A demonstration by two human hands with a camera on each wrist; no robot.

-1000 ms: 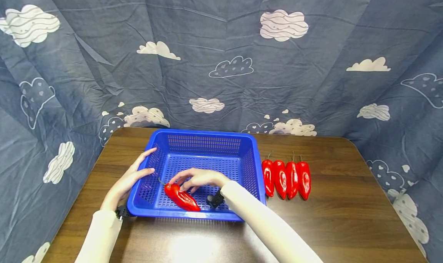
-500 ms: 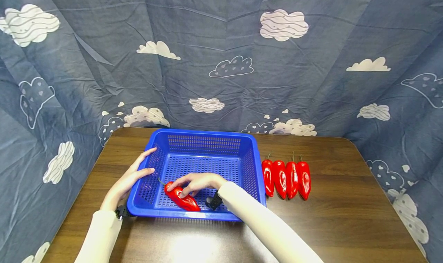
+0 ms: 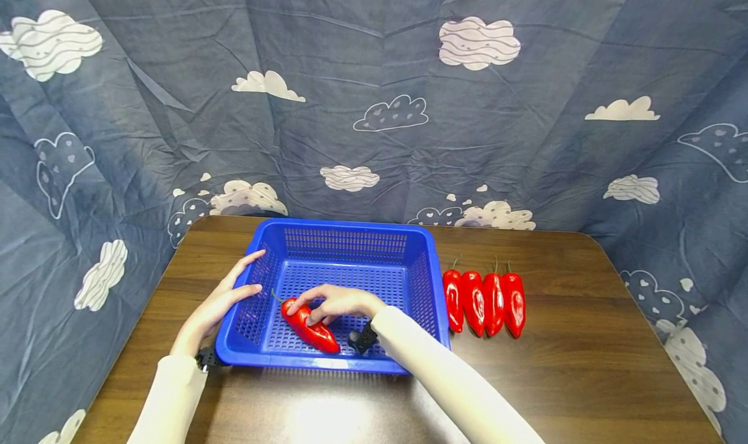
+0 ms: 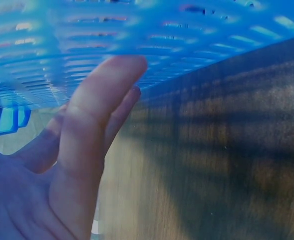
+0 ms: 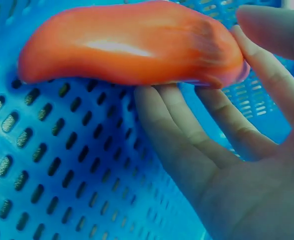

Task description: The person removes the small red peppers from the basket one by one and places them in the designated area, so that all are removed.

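A glossy red pepper (image 3: 312, 330) with a thin green stem lies slantwise within the blue perforated plastic basket (image 3: 333, 365), near its front left. My right hand (image 3: 345, 299) reaches in from the right and grips the pepper near its stem end. In the right wrist view, fingertips touch the side of the pepper (image 5: 122, 47). Whether it is clear of the basket floor, I cannot tell. My left hand (image 3: 213, 304) rests at the basket's left side, its fingers extended. The left wrist view has a finger against the slotted wall (image 4: 186, 42).
Several more red peppers (image 3: 493, 304) stand in a row on the brown wooden table (image 3: 578, 372), right of the basket, stems pointing to the back. A dark blue cloud-patterned cloth (image 3: 374, 145) hangs behind the table and at its sides.
My right hand first lowered onto the pepper, then came up slightly. The pepper has shifted a little toward the back. My left hand and the peppers outside stay as they were.
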